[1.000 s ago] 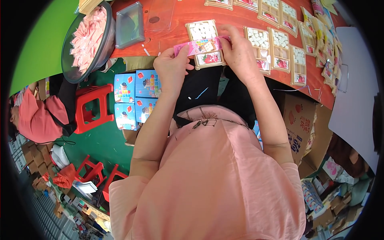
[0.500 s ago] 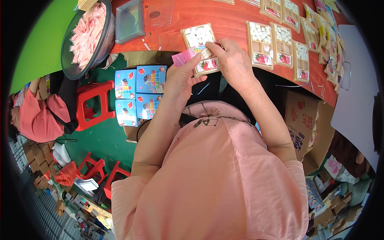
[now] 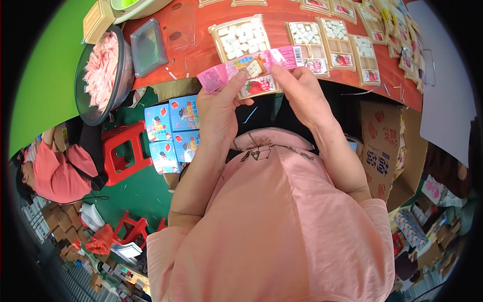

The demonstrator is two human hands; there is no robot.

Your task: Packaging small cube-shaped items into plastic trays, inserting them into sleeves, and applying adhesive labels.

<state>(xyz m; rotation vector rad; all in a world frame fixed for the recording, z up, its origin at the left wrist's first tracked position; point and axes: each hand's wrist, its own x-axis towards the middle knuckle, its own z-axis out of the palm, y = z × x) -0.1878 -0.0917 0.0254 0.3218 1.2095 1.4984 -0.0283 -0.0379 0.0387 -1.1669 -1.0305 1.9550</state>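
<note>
A pink printed paper band [image 3: 236, 66] stretches across a shallow plastic tray [image 3: 215, 39], which juts over the table's near edge. White marshmallow-like pieces [image 3: 244, 39] fill the tray's far part; a strawberry-printed packet [image 3: 260, 86] lies in the near part. My left hand [image 3: 221, 105] is closed on the band, thumb on top, its fingers partly hidden under the tray. My right hand [image 3: 304, 93] pinches the band's right part between thumb and fingers, beside the tray's near right corner.
Several similar filled trays [image 3: 339, 45] stand on the red table [image 3: 191, 55] to the right. A dark tub [image 3: 121, 65] of pink sachets and a clear plastic box [image 3: 150, 48] are at left. Blue printed boxes [image 3: 160, 128], a red stool [image 3: 126, 151] and a seated person [image 3: 65, 173] are lower left.
The pink band, folded small before, is now spread out wide across the tray. My right hand has moved right and nearer, pulling the band's end outward. The view has shifted a little.
</note>
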